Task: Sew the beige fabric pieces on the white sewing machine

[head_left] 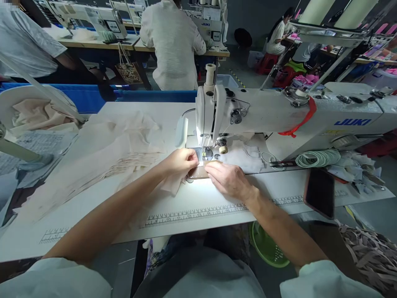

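Observation:
Just in front of the needle of a white JUKI sewing machine (214, 111), my two hands meet at a small piece of pale beige fabric (198, 173). My left hand (181, 162) is closed, thumb and fingertips pinching the fabric's left side beside the presser foot. From the right, my right hand (228, 179) has its fingers bent and pressed together on the fabric's other edge. Below my left hand a loose pale pink end of cloth (173, 184) hangs over the table. My fingers hide part of the fabric.
Stacked sheer pale fabric pieces (124, 155) spread over the table's left. White cloth (242, 156) lies right of the needle, near a coil of pale green cord (318, 158) and a phone (319, 192). A printed ruler (198, 215) runs along the front edge. Other people sit at machines beyond.

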`<control>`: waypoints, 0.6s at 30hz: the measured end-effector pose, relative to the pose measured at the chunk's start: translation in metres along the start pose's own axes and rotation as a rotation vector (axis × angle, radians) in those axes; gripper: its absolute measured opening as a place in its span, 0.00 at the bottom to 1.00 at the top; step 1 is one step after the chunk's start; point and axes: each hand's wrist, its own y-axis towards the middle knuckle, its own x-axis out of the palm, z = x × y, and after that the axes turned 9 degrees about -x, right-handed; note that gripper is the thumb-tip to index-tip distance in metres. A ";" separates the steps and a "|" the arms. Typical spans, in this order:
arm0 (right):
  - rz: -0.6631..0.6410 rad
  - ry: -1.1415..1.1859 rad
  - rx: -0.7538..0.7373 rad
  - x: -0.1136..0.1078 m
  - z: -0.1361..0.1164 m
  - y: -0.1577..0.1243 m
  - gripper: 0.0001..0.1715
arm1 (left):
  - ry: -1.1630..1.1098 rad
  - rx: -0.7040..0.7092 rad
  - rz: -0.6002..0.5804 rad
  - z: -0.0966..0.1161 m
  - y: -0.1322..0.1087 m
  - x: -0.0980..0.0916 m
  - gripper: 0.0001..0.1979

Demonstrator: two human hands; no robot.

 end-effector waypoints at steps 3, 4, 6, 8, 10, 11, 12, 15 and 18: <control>-0.034 0.037 0.073 0.001 0.002 0.000 0.21 | -0.018 -0.014 0.001 0.001 0.001 0.001 0.07; -0.049 0.048 0.099 0.001 0.002 0.001 0.22 | -0.017 -0.018 0.001 0.001 0.001 0.001 0.07; -0.074 0.068 0.138 0.000 0.001 0.003 0.23 | -0.001 -0.026 0.012 0.004 0.000 0.001 0.07; -0.095 0.080 0.165 -0.001 -0.001 0.005 0.24 | 0.019 -0.033 0.028 0.007 -0.001 0.001 0.06; -0.115 0.077 0.182 -0.002 -0.003 0.007 0.24 | 0.025 -0.040 0.035 0.008 -0.001 0.001 0.06; -0.128 0.071 0.188 -0.003 -0.004 0.009 0.24 | 0.024 -0.040 0.035 0.009 -0.001 0.002 0.06; -0.142 0.061 0.193 -0.003 -0.004 0.010 0.24 | 0.022 -0.036 0.033 0.008 -0.001 0.002 0.06; -0.194 0.022 0.195 -0.004 -0.006 0.013 0.24 | 0.035 -0.015 0.030 0.007 0.001 0.001 0.06; -0.228 -0.011 0.176 -0.006 -0.009 0.016 0.23 | 0.145 -0.020 0.041 0.009 -0.002 -0.001 0.07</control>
